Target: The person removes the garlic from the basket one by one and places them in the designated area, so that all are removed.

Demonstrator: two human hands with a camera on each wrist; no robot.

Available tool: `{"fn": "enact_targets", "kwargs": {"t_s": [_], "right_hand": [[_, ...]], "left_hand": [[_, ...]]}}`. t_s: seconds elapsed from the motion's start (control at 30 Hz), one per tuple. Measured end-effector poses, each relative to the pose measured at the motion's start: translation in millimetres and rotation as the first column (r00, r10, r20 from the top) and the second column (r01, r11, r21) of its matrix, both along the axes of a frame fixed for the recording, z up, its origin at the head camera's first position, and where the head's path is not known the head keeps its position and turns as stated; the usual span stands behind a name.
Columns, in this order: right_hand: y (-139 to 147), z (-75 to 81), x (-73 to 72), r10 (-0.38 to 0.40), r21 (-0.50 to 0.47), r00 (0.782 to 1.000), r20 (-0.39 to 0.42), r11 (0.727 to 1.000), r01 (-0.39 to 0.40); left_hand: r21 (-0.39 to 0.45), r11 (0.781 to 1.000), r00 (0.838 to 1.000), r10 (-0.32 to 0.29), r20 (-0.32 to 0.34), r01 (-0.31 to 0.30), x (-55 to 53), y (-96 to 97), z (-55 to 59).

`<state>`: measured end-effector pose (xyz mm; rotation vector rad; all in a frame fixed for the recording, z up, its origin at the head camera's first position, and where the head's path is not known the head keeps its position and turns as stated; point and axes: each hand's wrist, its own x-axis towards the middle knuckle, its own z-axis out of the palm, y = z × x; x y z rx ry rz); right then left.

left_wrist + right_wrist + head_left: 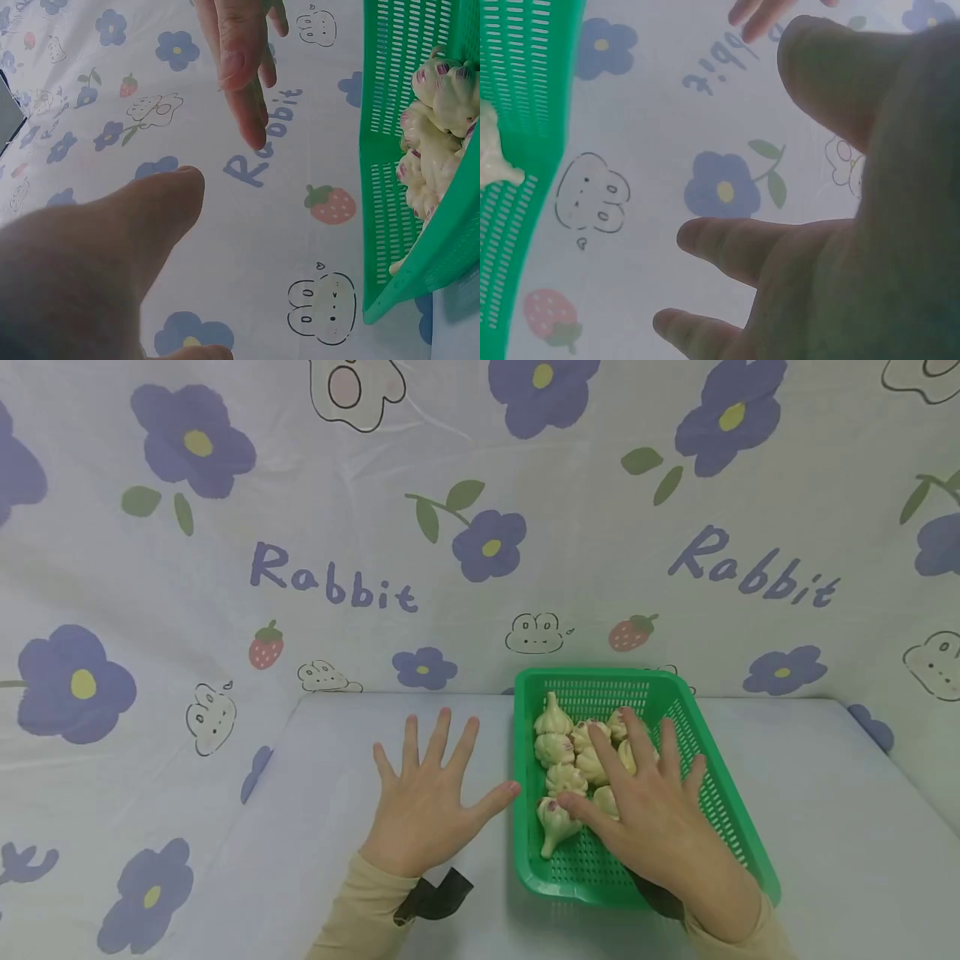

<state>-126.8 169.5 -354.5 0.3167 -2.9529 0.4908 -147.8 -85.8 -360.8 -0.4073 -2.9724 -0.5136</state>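
Observation:
Both hands are spread with straight fingers and hold nothing. My left hand (427, 806) is just left of a green plastic basket (525, 860), its thumb pointing at the basket's rim. The right hand (652, 802) is over the basket and covers part of what lies in it. Several garlic bulbs (566, 779) are piled mostly along the basket's left and middle part, whitish with purple marks. In the left wrist view the bulbs (431, 150) show behind the basket wall. The right wrist view has one bulb (491, 150) near the basket's corner.
A white table (300, 860) carries the basket. Behind it hangs a white cloth (585, 552) printed with purple flowers, rabbits, strawberries and the word Rabbit. A black strap (442, 895) sits at the left wrist, beside a beige sleeve (360, 902).

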Motion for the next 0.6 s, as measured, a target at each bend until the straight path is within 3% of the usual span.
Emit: {"fn": "enact_targets", "kwargs": {"t_s": [0.33,0.6], "right_hand": [[11,5.4,0.0,-0.020,-0.025,0.999,0.027,0.999,0.020],[28,-0.2,5.2,-0.046,-0.008,0.998,0.047,0.999,0.047]], "left_hand": [[0.017,1.000,1.000,0.004,0.006,-0.004,2.1,-1.9,2.2],[0.024,1.000,1.000,0.004,0.012,-0.005,3.5,-1.8,2.3]]}}
